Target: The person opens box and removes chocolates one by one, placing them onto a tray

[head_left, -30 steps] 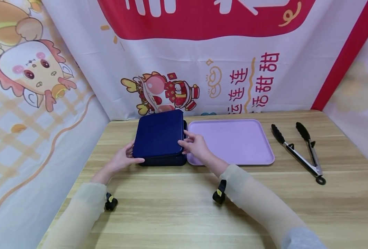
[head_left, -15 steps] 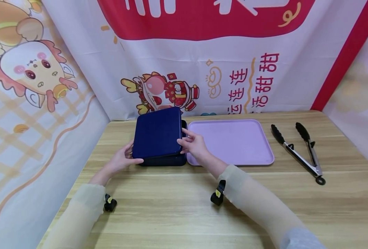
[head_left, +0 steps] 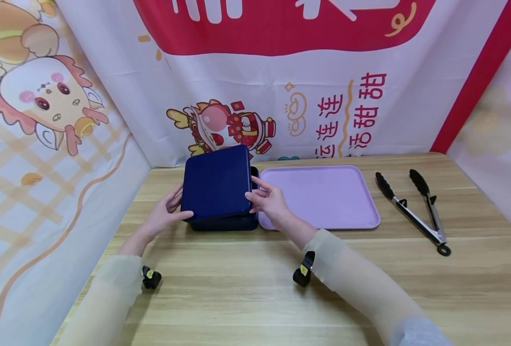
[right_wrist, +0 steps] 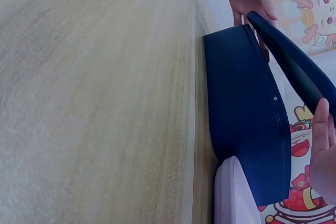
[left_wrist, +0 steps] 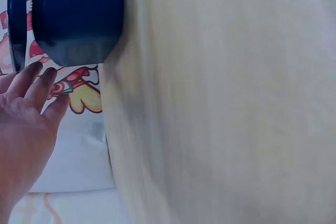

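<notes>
A dark navy box [head_left: 225, 224] stands at the back left of the table. Its lid [head_left: 216, 180] is tilted above it, with the right side raised higher than the left. My left hand [head_left: 162, 216] holds the lid's left edge, thumb at the near corner. My right hand [head_left: 270, 202] pinches the right edge between thumb and fingers. In the right wrist view a wide gap parts the lid [right_wrist: 294, 59] from the box [right_wrist: 244, 98] on that side. In the left wrist view a narrower gap shows between lid [left_wrist: 17, 24] and box [left_wrist: 79, 19]. The box's inside is hidden.
A lilac tray [head_left: 320, 197] lies just right of the box, partly under my right hand. Farther right, black-tipped tongs [head_left: 417, 223] lie spread on the wooden table [head_left: 238, 288]. A printed cloth [head_left: 247, 72] hangs right behind the box.
The lid has risen off the box and shifted slightly left, its right side first and then its left. Both hands have moved with it; the left has gone up and left.
</notes>
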Tool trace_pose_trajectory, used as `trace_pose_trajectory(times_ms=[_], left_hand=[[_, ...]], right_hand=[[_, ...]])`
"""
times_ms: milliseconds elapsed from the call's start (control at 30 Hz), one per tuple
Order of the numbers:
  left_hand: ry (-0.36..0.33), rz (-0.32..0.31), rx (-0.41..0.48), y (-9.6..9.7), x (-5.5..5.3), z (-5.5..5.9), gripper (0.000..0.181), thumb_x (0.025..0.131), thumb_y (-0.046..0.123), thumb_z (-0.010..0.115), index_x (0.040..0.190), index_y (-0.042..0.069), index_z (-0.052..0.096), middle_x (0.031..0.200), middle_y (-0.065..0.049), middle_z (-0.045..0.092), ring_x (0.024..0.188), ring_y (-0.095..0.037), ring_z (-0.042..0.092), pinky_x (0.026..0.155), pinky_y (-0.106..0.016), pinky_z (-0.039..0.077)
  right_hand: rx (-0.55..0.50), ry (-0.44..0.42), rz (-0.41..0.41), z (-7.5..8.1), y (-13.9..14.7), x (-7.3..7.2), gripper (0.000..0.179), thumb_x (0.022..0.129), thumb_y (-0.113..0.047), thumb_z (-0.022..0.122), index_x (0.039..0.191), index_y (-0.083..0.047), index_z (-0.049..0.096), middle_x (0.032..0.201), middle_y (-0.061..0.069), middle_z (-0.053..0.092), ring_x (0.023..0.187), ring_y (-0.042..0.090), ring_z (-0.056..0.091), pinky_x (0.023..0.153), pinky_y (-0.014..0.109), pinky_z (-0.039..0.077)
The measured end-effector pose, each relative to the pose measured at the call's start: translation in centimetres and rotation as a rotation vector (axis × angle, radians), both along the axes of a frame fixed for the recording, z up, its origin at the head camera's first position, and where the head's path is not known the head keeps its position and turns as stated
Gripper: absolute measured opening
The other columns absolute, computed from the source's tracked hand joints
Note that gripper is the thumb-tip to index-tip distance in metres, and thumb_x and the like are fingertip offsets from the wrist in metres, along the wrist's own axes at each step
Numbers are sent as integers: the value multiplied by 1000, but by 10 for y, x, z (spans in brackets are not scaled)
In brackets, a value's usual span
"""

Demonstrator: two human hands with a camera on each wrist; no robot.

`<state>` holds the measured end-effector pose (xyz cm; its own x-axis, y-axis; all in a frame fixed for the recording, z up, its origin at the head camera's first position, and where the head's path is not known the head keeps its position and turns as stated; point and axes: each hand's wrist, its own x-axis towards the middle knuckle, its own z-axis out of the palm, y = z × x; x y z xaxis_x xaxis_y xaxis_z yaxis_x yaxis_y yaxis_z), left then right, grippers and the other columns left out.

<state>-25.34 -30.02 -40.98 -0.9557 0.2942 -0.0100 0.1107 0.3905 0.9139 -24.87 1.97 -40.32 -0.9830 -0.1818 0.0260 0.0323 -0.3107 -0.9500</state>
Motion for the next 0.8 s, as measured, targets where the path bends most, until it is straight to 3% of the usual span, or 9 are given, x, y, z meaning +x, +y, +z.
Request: trace_pose_trajectory(times_ms=[167,300,467,600,800], left_hand=[[-31,21,54,4,-1,8,87,93,18,69,157,24,10,155,-13,28,140,-27,31,110,-33,30],[-40,27,166,6,-2,10,83,95,12,65,158,18,11,152,-19,32,129,-18,48,96,-20,43],[-18,20,267,9,3,13,76,97,5,60,157,11,14,148,-24,34,116,-4,56,92,-21,46],[-22,12,322,10,9,16,72,98,4,58,157,10,16,142,-14,48,111,-6,60,88,-24,49],[-56,15,386,11,17,16,71,98,-1,55,156,5,15,118,7,65,103,-10,65,82,-28,53]], right_hand=[[-13,-7,9,3,0,3,56,92,7,62,144,-2,45,83,1,68,53,9,60,50,23,52],[-21,-6,19,5,2,6,55,92,6,62,144,-2,46,84,2,69,55,9,61,51,24,52],[-9,-9,24,8,7,11,55,92,4,62,144,-4,47,90,4,70,56,11,62,53,25,53],[17,-8,48,10,13,13,56,93,2,62,145,-8,46,88,3,69,56,13,62,54,27,54],[98,22,133,14,21,18,67,93,1,63,151,-19,38,81,3,64,58,15,59,60,37,57]])
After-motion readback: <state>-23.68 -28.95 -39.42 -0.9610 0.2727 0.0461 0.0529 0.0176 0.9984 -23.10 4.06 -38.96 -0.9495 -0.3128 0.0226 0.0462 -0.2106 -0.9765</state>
